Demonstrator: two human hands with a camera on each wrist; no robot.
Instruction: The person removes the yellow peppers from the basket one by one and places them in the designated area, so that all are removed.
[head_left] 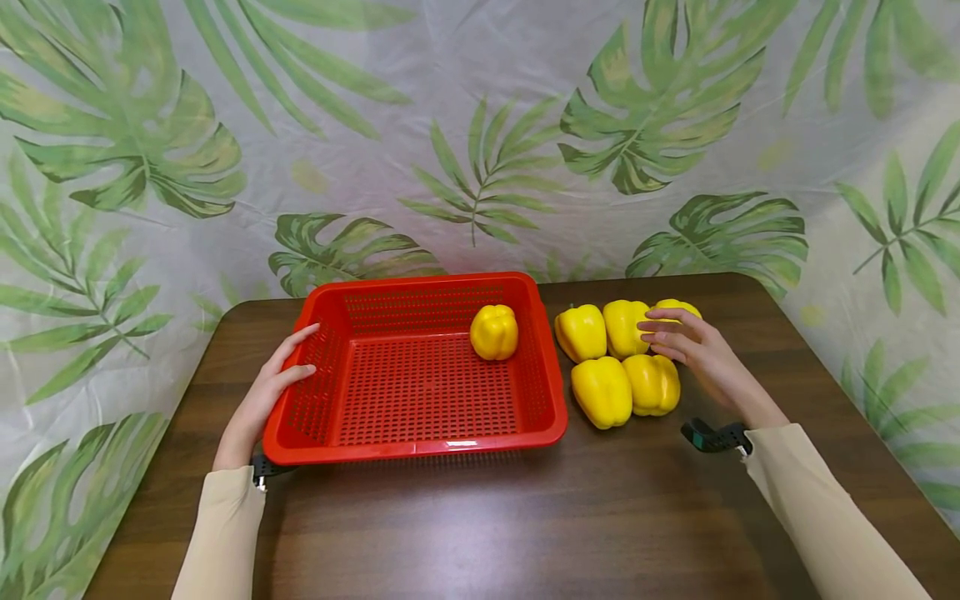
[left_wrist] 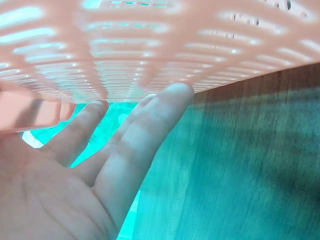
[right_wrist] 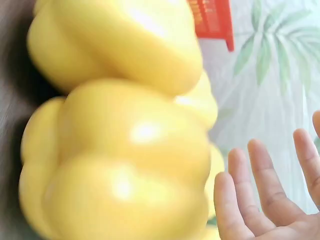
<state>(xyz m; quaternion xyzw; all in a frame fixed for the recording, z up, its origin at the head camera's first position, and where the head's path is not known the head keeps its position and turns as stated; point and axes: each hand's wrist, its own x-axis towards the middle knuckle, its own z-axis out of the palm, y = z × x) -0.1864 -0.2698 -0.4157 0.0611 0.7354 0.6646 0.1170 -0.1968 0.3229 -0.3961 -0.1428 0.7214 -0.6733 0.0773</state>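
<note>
My left hand (head_left: 264,390) rests at the left side of a red plastic basket (head_left: 420,451), with its thumb and a finger over the rim. In the left wrist view its extended fingers (left_wrist: 145,137) lie along the outside of the slotted wall. One yellow bell pepper (head_left: 494,332) sits inside the basket, towards the right. Several more bell peppers (head_left: 602,392) are grouped on the table just right of it. Above the right part of this group hovers my right hand (head_left: 701,354), fingers spread and holding nothing. It partly covers the back right pepper (head_left: 678,307).
The brown wooden table (head_left: 465,533) stands against a leaf-patterned cloth backdrop (head_left: 502,67). The basket takes up the back left of the tabletop. A dark wrist strap (head_left: 716,437) shows at my right wrist.
</note>
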